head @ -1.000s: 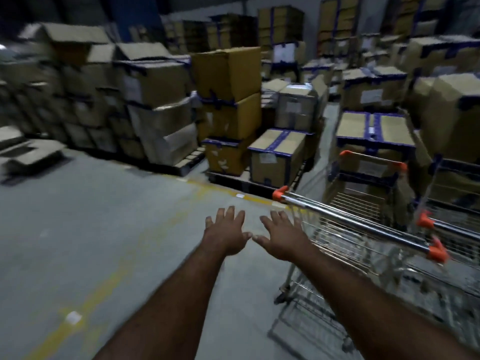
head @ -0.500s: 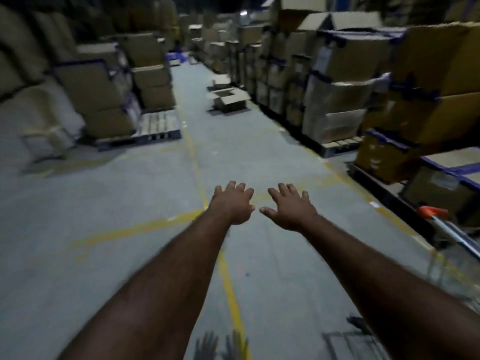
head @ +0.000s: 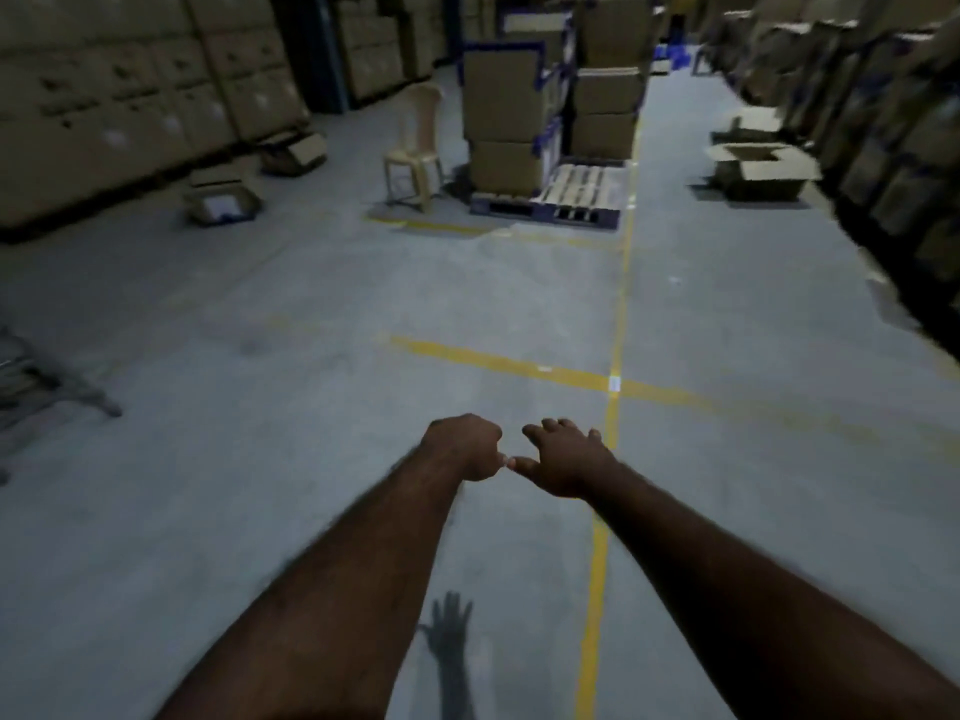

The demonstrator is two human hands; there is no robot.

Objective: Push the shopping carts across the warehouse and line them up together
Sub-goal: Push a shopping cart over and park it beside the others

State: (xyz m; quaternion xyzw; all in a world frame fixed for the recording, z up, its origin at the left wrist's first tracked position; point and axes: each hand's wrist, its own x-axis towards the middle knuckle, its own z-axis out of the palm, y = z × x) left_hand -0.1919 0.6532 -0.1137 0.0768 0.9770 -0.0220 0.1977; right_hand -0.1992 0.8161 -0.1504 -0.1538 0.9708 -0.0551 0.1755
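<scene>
No readable text: white labels on the box wall [head: 104, 96] at left are blurred, no brand legible.

Floor [head: 260, 511] is open concrete, wide lane ahead. Yellow line [head: 597, 563] runs forward just right of the hands, and a cross line [head: 493, 361] meets it ahead.

Left hand [head: 462, 444]: fingers curled into a fist, nothing in it. Right hand [head: 566, 459]: fingers loosely extended, palm down, holding nothing. Thumbs touch or nearly so. Both arms are stretched forward over bare floor. Hand shadow [head: 449, 631] falls on the floor below.

Carts: only candidate is a grey metal frame [head: 47, 389] at the left edge, well apart from the hands, cropped and blurred; can't tell if it's a cart.

Obstacles ahead:
- pallet [head: 587, 200] with a stacked box pile [head: 504, 122], left of the yellow line
- plastic chair [head: 415, 142] just beside the pallet
- two loose boxes [head: 221, 200] on the floor near the box wall
- open carton [head: 758, 171] on the right, near the dark racks [head: 893, 148] along the right edge
</scene>
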